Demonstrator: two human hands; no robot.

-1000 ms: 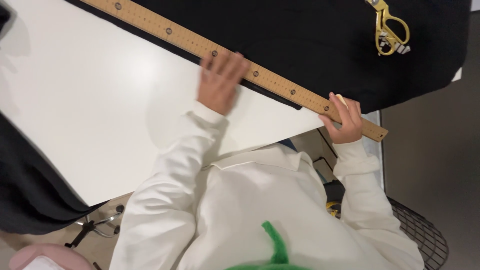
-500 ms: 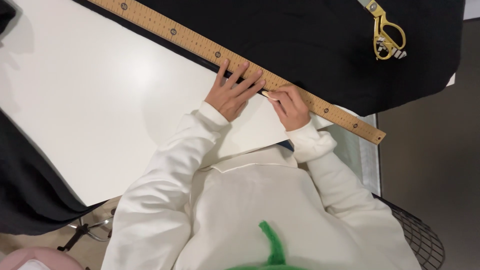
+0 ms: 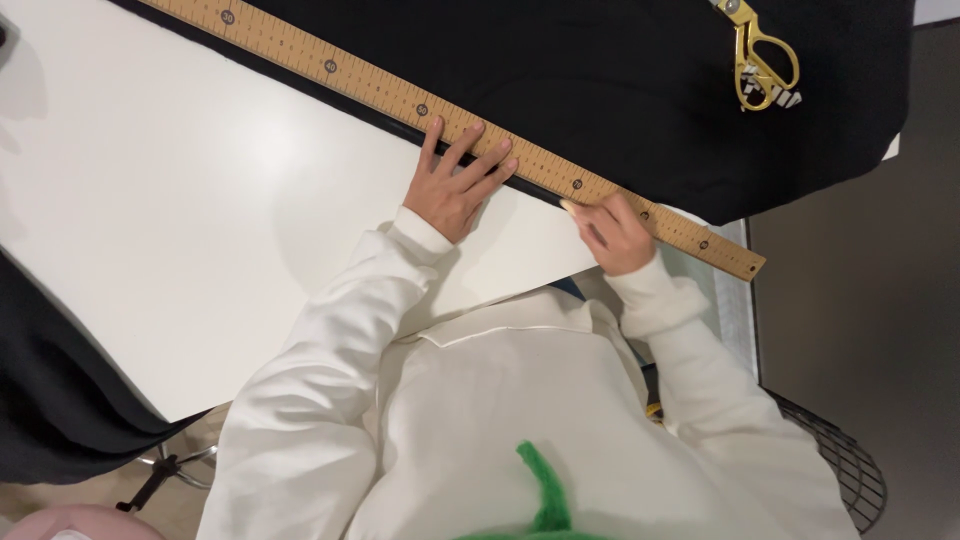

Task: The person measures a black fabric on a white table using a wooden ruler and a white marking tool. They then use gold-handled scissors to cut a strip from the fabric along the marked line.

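Head view looks straight down on a person in a white long-sleeved top leaning over a white bench (image 3: 200, 200). A long wooden ruler (image 3: 340, 72) lies slantwise across the bench, running from the upper left down to the right, along the near edge of a sheet of black cloth (image 3: 600, 90) that covers the far part of the bench. The left hand (image 3: 455, 180) lies flat with its fingers spread, palm on the white bench and fingertips pressing on the ruler and the cloth edge; its grip is open, closed around nothing. The right hand (image 3: 618, 235) sits just to the right of it, against the near edge of the ruler, with its grip closed around a small pale thing (image 3: 572, 207) whose tip touches the cloth beside the ruler; it may be a piece of chalk, but it is too small to tell. The two hands are near each other but apart. A pair of gold-handled scissors (image 3: 760, 60) lies on the black cloth at the upper right, well away from both hands. Dark fabric (image 3: 50, 400) hangs off the bench at the lower left.
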